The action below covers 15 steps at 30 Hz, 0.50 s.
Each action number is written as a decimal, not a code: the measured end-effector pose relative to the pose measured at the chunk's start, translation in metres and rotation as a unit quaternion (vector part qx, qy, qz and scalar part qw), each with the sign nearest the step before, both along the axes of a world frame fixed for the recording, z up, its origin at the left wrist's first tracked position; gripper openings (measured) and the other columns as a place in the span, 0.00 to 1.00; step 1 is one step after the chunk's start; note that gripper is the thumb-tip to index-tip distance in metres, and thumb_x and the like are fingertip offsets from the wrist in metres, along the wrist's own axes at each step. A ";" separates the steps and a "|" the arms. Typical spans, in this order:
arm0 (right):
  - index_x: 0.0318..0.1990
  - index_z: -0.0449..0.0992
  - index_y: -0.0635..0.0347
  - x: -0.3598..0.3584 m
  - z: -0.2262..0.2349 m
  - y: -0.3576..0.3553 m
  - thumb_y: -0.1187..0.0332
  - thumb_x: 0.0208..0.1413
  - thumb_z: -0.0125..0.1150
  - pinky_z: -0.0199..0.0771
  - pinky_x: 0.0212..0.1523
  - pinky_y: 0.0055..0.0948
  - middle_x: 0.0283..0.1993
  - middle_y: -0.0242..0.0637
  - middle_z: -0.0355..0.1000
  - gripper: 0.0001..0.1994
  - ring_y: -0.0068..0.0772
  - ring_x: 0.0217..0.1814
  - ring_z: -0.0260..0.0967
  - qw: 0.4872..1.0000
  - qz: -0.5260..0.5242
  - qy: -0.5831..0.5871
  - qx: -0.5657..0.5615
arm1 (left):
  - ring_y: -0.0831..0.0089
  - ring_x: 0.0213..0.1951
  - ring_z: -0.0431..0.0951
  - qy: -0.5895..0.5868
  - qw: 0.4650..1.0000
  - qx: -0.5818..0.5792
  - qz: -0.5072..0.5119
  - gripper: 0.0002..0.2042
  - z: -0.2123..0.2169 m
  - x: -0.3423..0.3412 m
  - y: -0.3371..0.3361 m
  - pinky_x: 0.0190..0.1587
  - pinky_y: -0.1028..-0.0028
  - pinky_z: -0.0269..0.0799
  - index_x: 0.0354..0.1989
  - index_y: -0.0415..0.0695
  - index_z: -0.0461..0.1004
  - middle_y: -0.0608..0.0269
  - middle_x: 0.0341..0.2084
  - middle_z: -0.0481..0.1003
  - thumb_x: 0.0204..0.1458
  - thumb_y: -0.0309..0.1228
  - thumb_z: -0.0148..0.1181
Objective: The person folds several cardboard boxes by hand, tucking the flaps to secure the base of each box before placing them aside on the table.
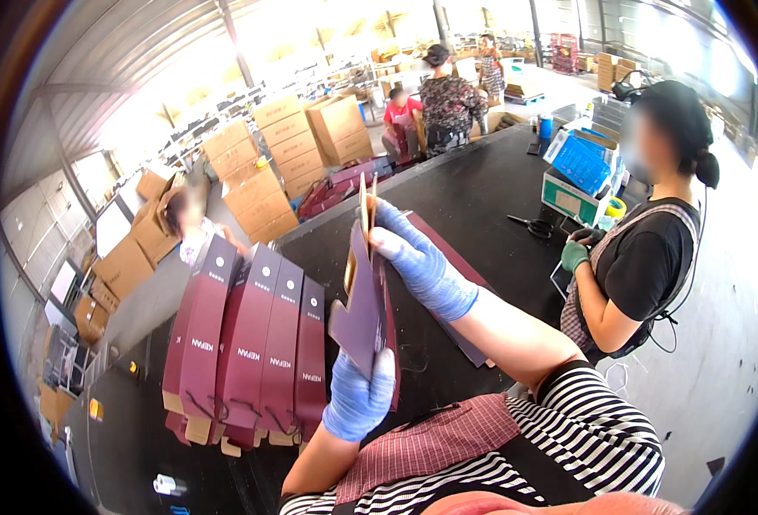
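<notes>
Stretching away beneath the camera, the long black worktop (pixel 482 189) carries the whole scene inside a bright warehouse stacked with brown cartons (pixel 297 142). A co-worker in a black top and checked apron (pixel 636 275) stands at the worktop's right edge, a green-gloved hand held at the waist, with a pair of scissors (pixel 533 227) lying on the black surface just beside. Other people work at the far end.

Left of centre, a row of flat maroon box sleeves (pixel 250 335) leans together on the worktop, their tab ends pointing toward the wearer.

Held clear of the worktop between both blue-gloved hands is a single flat maroon carton blank (pixel 363 305). Its long axis runs nearly upright, tilting slightly away from the wearer, and it is seen almost edge-on. The right hand (pixel 422 262) reaches across from the right and is closed on the blank's upper part, thumb on the near face and fingers wrapped behind. The left hand (pixel 360 395) comes up from below and is clamped around the lower edge, fingers curled shut on the card.

Both hands grip the blank, the left at the nearer, lower end and the right at the farther, upper end. The leaning row stands just to the blank's left, close to the left hand.
</notes>
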State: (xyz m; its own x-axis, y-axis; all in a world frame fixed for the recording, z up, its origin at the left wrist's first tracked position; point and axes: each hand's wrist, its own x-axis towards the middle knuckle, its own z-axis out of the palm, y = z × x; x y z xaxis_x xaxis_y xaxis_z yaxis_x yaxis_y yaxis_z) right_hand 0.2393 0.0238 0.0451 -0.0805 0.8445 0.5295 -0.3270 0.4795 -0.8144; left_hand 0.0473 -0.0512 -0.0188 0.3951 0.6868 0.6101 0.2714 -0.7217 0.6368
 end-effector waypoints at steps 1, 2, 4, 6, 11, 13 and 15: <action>0.76 0.52 0.70 0.002 0.004 0.003 0.52 0.65 0.63 0.52 0.76 0.32 0.75 0.47 0.59 0.42 0.34 0.78 0.52 1.000 -0.015 -0.015 -0.021 | 0.52 0.59 0.73 0.021 1.000 0.006 -0.010 0.26 0.000 0.001 0.000 0.63 0.63 0.66 0.67 0.30 0.61 0.42 0.57 0.71 0.61 0.27 0.55; 0.76 0.57 0.65 0.001 0.007 0.002 0.52 0.65 0.63 0.52 0.75 0.30 0.72 0.38 0.62 0.39 0.27 0.74 0.56 1.000 -0.007 -0.026 -0.013 | 0.50 0.63 0.70 0.041 0.999 0.013 -0.019 0.30 -0.001 0.003 0.000 0.67 0.63 0.63 0.70 0.29 0.56 0.41 0.61 0.68 0.61 0.27 0.56; 0.76 0.57 0.65 -0.004 0.001 0.005 0.54 0.65 0.63 0.53 0.75 0.31 0.72 0.38 0.63 0.39 0.28 0.75 0.55 1.000 0.022 0.001 -0.017 | 0.56 0.66 0.67 0.039 0.997 0.008 -0.060 0.34 0.001 -0.002 0.003 0.69 0.65 0.59 0.73 0.31 0.51 0.46 0.67 0.64 0.65 0.36 0.56; 0.76 0.55 0.65 -0.005 0.004 0.007 0.54 0.65 0.65 0.54 0.75 0.32 0.73 0.39 0.62 0.40 0.29 0.74 0.56 0.998 0.049 -0.022 -0.013 | 0.62 0.66 0.67 -0.039 0.987 -0.147 -0.054 0.35 0.011 -0.022 0.015 0.66 0.66 0.64 0.74 0.35 0.52 0.53 0.67 0.65 0.67 0.45 0.54; 0.74 0.54 0.72 -0.034 0.006 0.006 0.60 0.65 0.61 0.64 0.69 0.32 0.67 0.52 0.69 0.37 0.36 0.70 0.65 0.993 0.040 -0.102 0.045 | 0.64 0.72 0.60 -0.183 0.950 -0.163 -0.195 0.52 0.052 -0.028 0.052 0.71 0.63 0.59 0.80 0.41 0.38 0.55 0.75 0.53 0.60 0.65 0.53; 0.72 0.58 0.69 -0.047 0.018 -0.003 0.63 0.65 0.53 0.71 0.64 0.36 0.59 0.62 0.73 0.32 0.47 0.63 0.74 0.980 -0.010 -0.175 0.098 | 0.62 0.71 0.61 -0.202 0.948 -0.177 -0.171 0.52 0.077 -0.030 0.048 0.72 0.61 0.57 0.80 0.41 0.40 0.55 0.75 0.53 0.57 0.59 0.59; 0.73 0.56 0.70 -0.052 0.033 -0.005 0.65 0.65 0.54 0.69 0.66 0.35 0.60 0.60 0.73 0.32 0.43 0.65 0.72 0.970 -0.006 -0.232 0.072 | 0.62 0.71 0.61 -0.208 0.951 -0.160 -0.164 0.49 0.088 -0.033 0.048 0.72 0.61 0.56 0.79 0.40 0.41 0.54 0.74 0.54 0.58 0.56 0.58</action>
